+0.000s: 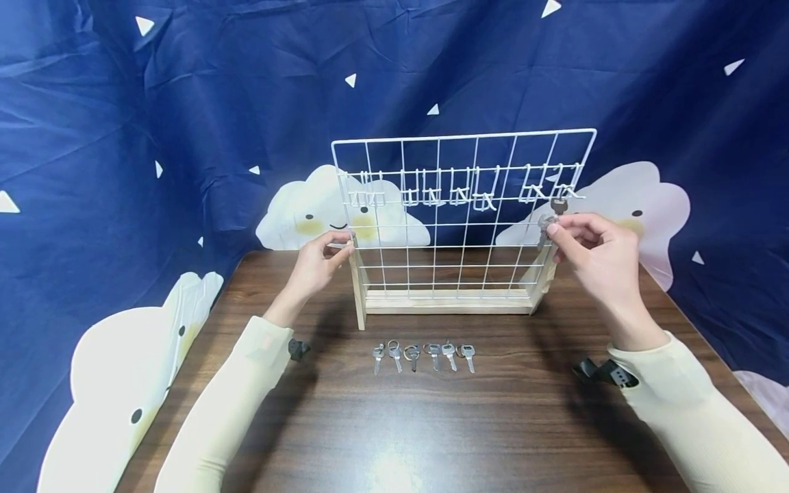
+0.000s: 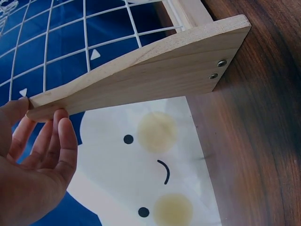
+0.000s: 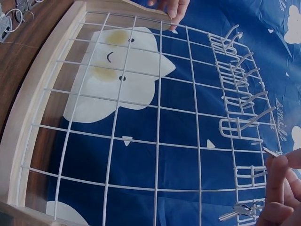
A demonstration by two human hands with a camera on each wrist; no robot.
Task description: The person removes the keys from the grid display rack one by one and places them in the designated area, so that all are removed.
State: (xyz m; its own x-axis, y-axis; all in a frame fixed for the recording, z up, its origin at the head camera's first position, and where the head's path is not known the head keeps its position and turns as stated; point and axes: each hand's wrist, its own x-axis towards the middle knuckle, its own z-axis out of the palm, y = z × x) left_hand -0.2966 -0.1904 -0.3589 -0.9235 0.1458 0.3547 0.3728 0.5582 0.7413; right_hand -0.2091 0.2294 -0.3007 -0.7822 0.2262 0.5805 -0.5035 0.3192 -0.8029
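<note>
A white wire grid rack (image 1: 434, 224) stands upright in a wooden base, with several hooks along its upper part. My left hand (image 1: 317, 263) pinches the top end of the wooden side panel (image 2: 136, 70), thumb on one edge and fingers on the other. Between thumb and fingertips of my right hand (image 1: 600, 253) is a silver key (image 1: 545, 224), in front of the grid's right side. Just above that hand, another key (image 1: 559, 205) hangs from the rightmost hook. In the right wrist view the held key (image 3: 272, 152) shows only in part.
Several keys with rings (image 1: 434, 350) lie in a row on the brown wooden table (image 1: 394, 418), in front of the rack. Behind the table hangs a dark blue curtain (image 1: 277, 89) with white triangles and smiling clouds.
</note>
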